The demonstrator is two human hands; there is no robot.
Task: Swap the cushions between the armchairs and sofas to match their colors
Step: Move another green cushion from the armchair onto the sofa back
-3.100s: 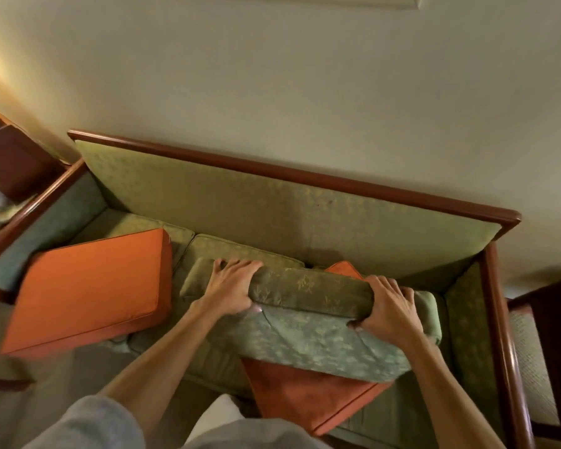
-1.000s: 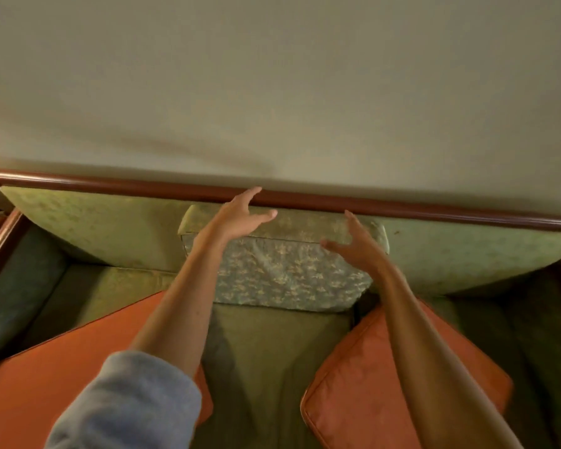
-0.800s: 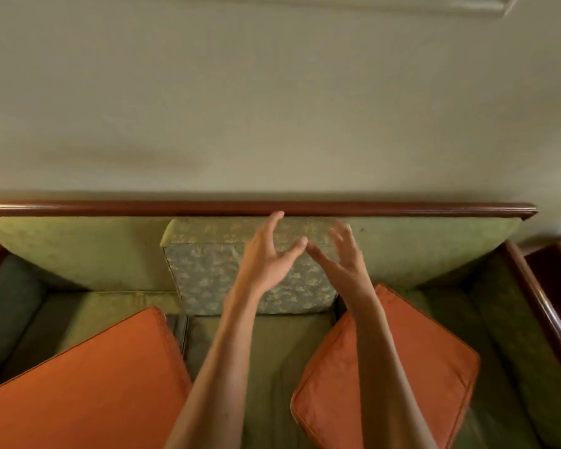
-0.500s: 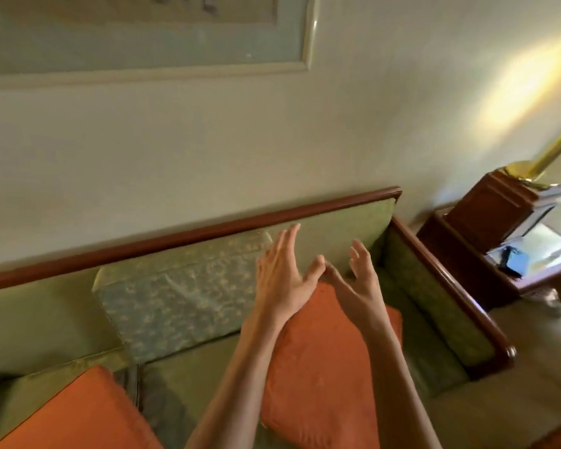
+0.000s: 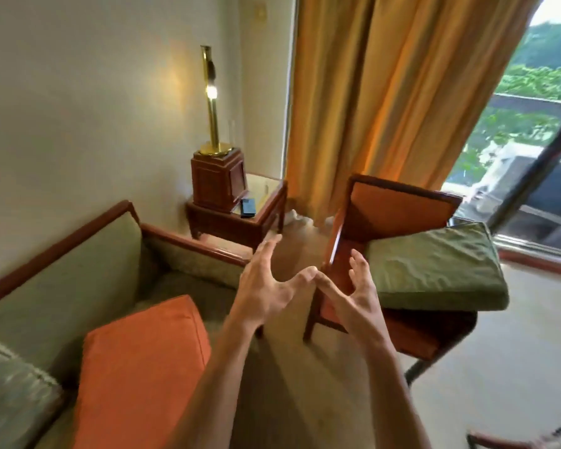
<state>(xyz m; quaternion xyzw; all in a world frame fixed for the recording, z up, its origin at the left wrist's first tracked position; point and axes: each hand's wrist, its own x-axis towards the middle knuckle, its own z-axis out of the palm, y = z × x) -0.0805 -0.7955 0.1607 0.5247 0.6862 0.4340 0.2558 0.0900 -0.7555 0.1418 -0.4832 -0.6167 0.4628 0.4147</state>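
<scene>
Green upholstery, dark wood trim: sofa [image 5: 78, 264], lower left, its left end cut off by the frame edge. One orange cushion [image 5: 143, 361] lies on its seat, its near corner hanging past the front. A patterned green cushion [image 5: 10, 393] shows at the far left edge, only partly in view.

Golden-orange curtain [image 5: 395, 92], full height, beside a window [image 5: 531, 124] with greenery outside; the view through the glass is blurred.

Orange upholstery, dark wood frame: armchair [image 5: 399, 209], right of centre, near the curtain. A plain green cushion [image 5: 434, 270] lies across its seat, overhanging the front and right side; the chair's seat is mostly hidden under it.

Dark wood side surface [image 5: 266, 202], between sofa arm and armchair, against the wall. It carries a wooden box base with a lit brass lamp [image 5: 212, 98] and a small dark flat object [image 5: 248, 207], too small to identify.

Left hand [image 5: 266, 286]: raised in mid-air before the armchair, fingers spread and nearly straight, holding nothing, touching no cushion.

Right hand [image 5: 353, 296]: raised just beside the left, fingers spread and slightly bent, holding nothing. The two thumb tips meet or nearly meet; contact cannot be told.

A dark wooden piece at the lower right corner is cut off and unclear.
</scene>
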